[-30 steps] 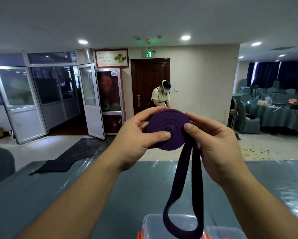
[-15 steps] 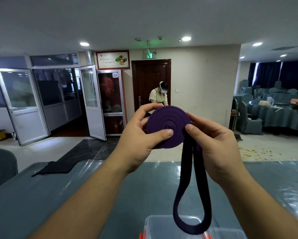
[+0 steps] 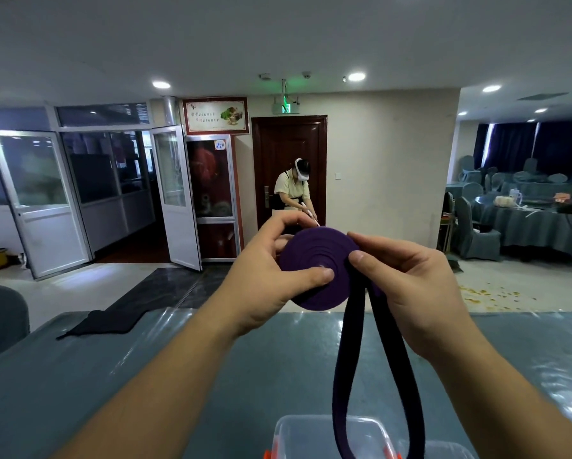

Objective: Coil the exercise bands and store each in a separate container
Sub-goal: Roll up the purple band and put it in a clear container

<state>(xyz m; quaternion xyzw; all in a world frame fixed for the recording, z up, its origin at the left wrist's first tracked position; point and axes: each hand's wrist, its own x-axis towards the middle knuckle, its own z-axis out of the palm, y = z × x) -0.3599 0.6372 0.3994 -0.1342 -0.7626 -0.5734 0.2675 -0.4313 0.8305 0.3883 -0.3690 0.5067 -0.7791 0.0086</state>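
Band [image 3: 316, 268]: purple coil held up above the table [image 3: 79, 376], loose loop hanging down to the box [image 3: 311, 429].
Left hand [image 3: 271, 279]: thumb presses the coil's face, fingers curled behind.
Right hand [image 3: 410, 286]: thumb and fingers pinch the band at the coil's right edge.

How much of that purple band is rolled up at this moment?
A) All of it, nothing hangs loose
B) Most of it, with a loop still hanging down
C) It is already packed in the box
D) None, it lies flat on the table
B: the left hand and right hand hold a thick coil of the purple band, while a loose loop hangs down in front of the clear container.
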